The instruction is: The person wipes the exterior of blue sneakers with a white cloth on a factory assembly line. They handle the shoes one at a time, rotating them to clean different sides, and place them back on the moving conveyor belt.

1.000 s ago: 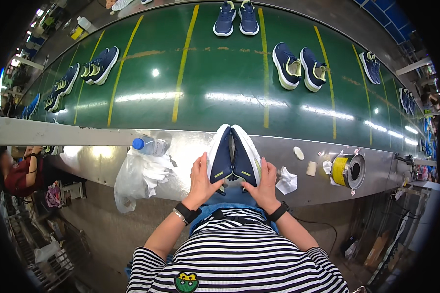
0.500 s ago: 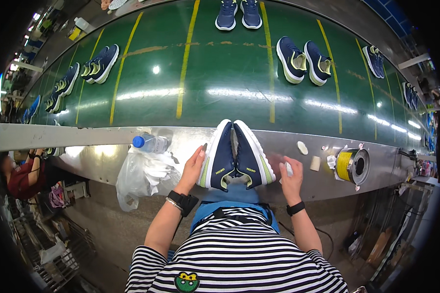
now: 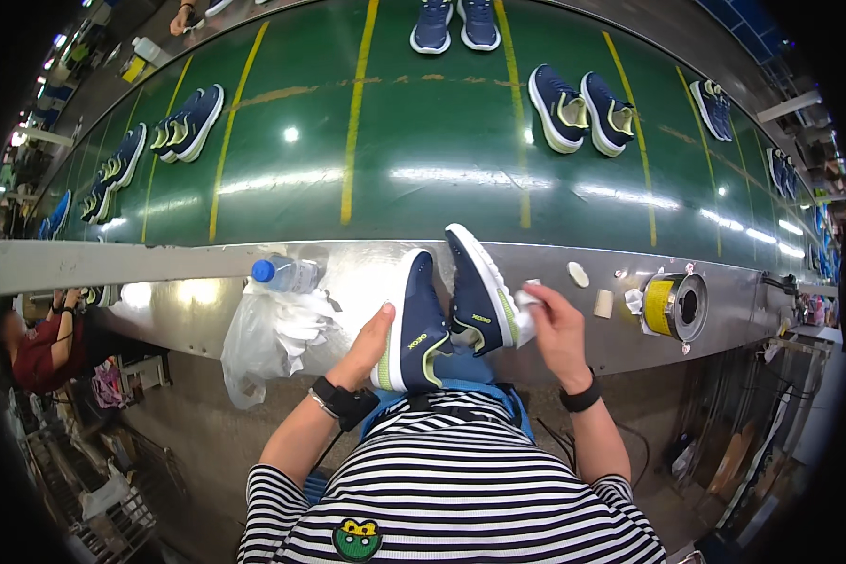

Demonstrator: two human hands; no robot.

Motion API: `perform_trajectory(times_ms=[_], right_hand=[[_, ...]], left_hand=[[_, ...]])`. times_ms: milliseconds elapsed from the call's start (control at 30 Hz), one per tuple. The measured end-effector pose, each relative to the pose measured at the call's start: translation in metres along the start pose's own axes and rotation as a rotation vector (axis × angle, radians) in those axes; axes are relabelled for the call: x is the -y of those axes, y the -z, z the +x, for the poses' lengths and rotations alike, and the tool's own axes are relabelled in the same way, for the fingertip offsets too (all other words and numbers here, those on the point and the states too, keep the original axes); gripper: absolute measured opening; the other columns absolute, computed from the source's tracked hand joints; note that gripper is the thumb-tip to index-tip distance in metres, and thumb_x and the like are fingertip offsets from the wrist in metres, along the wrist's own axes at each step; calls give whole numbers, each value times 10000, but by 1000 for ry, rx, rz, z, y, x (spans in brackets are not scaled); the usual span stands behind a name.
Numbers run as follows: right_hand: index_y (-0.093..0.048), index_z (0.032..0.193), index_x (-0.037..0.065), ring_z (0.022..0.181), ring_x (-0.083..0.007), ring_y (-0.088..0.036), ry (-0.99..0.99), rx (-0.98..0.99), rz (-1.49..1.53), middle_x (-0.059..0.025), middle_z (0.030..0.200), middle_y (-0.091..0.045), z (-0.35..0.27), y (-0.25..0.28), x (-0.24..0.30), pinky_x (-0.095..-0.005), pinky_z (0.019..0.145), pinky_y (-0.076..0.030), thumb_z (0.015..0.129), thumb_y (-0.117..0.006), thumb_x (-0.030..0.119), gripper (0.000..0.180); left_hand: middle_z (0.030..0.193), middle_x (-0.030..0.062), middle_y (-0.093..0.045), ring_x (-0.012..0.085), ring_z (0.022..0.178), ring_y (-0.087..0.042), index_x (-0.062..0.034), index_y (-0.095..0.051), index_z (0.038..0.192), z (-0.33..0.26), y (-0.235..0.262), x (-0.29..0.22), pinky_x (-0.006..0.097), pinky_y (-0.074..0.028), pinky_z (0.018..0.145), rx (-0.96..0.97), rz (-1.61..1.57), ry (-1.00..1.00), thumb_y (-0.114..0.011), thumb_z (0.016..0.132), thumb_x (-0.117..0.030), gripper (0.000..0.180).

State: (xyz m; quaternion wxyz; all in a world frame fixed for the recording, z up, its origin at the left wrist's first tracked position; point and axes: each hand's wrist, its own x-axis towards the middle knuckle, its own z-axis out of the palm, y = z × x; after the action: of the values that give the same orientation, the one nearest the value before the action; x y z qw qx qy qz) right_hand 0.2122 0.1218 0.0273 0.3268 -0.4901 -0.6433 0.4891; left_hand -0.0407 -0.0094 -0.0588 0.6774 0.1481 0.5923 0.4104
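Note:
A pair of navy sneakers with white soles and lime trim is in front of me. My left hand (image 3: 367,346) is closed at the outer side of the left sneaker (image 3: 416,320); some of its fingers are hidden by the shoe. That sneaker's heel reaches past the near edge of the metal ledge, toward my waist. The right sneaker (image 3: 477,291) sits farther forward, toe angled left. My right hand (image 3: 560,336) pinches a white crumpled wad of cloth or tissue (image 3: 525,318) against the right sneaker's outer heel side.
Beyond the metal ledge (image 3: 555,282) runs a green belt (image 3: 301,179) with more sneaker pairs. On the ledge's left are a blue-capped bottle (image 3: 287,274) and a plastic bag (image 3: 254,352) with white scraps. To the right lie a pale block (image 3: 603,303) and a yellow-labelled can (image 3: 663,308).
The left sneaker has come toward me with my left hand, and the two shoes are no longer level. My right hand has brought the white wad against the right sneaker.

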Motion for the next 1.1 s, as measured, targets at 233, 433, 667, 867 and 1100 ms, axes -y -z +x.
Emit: perform_trajectory(times_ms=[233, 433, 667, 867, 1100], right_hand=[[-617, 824, 21, 705, -275, -577, 287, 393, -210, -123, 770, -581, 32, -108, -6, -333, 642, -452, 744, -620, 49, 85], [-619, 754, 23, 691, -302, -564, 219, 380, -308, -134, 716, -549, 58, -148, -21, -357, 629, -441, 702, -637, 37, 57], [-626, 741, 20, 708, -324, -568, 185, 233, -448, -157, 754, -564, 79, -165, -36, -393, 660, -449, 718, -631, 74, 59], [-621, 726, 17, 680, -327, -555, 105, 386, -318, -149, 708, -523, 46, -146, -5, -391, 625, -435, 737, -621, 91, 75], [-600, 739, 1, 711, -352, -542, 197, 219, -317, -165, 746, -524, 52, -150, -24, -414, 656, -432, 743, -614, 69, 69]], left_hand=[[1378, 162, -324, 226, 1290, -277, 32, -255, 1360, -11, -21, 1, 293, -189, 1060, 19, 83, -171, -262, 959, -385, 578], [1394, 166, -299, 229, 1306, -249, 40, -236, 1365, -9, -11, 15, 291, -167, 1066, -46, 96, -164, -250, 964, -330, 546], [1412, 217, -248, 273, 1332, -201, 68, -171, 1372, -13, -22, 1, 306, -144, 1077, -44, 201, -269, -257, 961, -333, 581], [1426, 229, -202, 281, 1348, -158, 78, -150, 1371, -10, -15, 19, 310, -129, 1084, -18, 168, -285, -266, 964, -330, 588], [1406, 241, -244, 296, 1330, -215, 55, -163, 1376, -15, -25, 9, 307, -176, 1070, -37, 216, -259, -271, 963, -316, 566]])
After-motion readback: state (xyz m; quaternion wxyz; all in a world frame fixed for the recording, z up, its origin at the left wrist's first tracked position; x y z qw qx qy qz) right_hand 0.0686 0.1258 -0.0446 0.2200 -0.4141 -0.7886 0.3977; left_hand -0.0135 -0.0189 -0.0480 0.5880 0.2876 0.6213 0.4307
